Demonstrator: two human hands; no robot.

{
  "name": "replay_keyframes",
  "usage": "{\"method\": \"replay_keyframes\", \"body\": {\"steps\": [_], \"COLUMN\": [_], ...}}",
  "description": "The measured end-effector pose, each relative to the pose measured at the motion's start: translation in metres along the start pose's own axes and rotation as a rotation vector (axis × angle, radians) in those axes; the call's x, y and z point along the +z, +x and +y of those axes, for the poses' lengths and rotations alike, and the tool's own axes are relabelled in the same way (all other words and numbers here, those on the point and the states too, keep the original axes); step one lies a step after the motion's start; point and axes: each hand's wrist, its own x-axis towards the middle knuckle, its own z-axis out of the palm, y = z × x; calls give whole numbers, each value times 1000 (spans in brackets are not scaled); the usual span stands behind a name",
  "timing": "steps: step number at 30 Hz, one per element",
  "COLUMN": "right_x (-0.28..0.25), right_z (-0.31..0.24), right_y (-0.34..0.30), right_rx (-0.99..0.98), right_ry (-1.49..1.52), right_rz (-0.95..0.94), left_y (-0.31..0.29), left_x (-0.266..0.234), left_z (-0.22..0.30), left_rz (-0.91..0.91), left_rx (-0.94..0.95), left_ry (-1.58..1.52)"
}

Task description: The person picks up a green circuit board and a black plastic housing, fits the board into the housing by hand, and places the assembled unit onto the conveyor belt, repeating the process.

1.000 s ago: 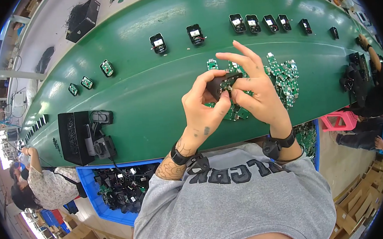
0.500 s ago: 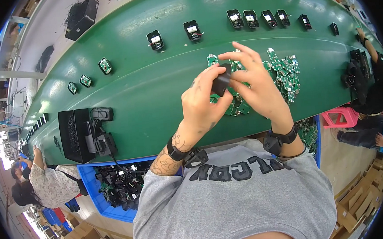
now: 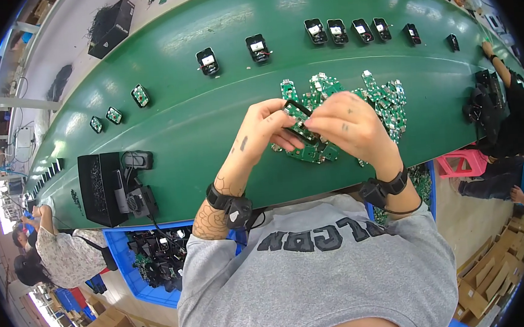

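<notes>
Hands meet in front of my chest, just over the long green desk (image 3: 211, 130). My left hand (image 3: 265, 127) and my right hand (image 3: 347, 124) both pinch one small black plastic case with a green circuit board in it (image 3: 298, 121). The fingers (image 3: 283, 116) of my left hand are curled tight on its left end, and the fingers of my right hand close on its right end. The case is up in the air, tilted, not touching the desk.

Right under my hands lies a heap of small green circuit boards (image 3: 385, 97), spread on the desk. Farther away, near the far edge, a row of small open black cases (image 3: 344, 30) sits in a line, well apart from my hands. A big black box with a cable (image 3: 102, 187) stands to my left, and a blue plastic bin of black parts (image 3: 153, 262) is below the desk edge.

I think the board could slip if I squeeze crooked. It could drop into the heap and get lost among the others. If I push too hard on one corner, I think the thin board could bend or a tiny part could snap off.
</notes>
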Motion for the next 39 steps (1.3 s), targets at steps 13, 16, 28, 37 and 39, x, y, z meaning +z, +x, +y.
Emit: {"method": "replay_keyframes", "body": {"steps": [13, 16, 28, 37, 39], "right_x": [36, 42, 24, -44, -38], "right_z": [-5, -9, 11, 143, 143], "right_y": [-7, -8, -6, -96, -88], "right_rx": [801, 674, 458, 859, 753], "right_ry": [468, 432, 15, -486, -508], "right_rz": [466, 532, 149, -41, -70], "left_y": [4, 5, 25, 24, 24], "left_x": [46, 49, -4, -231, -276], "left_z": [-21, -18, -22, 23, 9], "left_rz": [540, 572, 326, 862, 793], "left_rx": [714, 779, 410, 234, 156], "left_ry": [436, 447, -179, 1485, 1479]}}
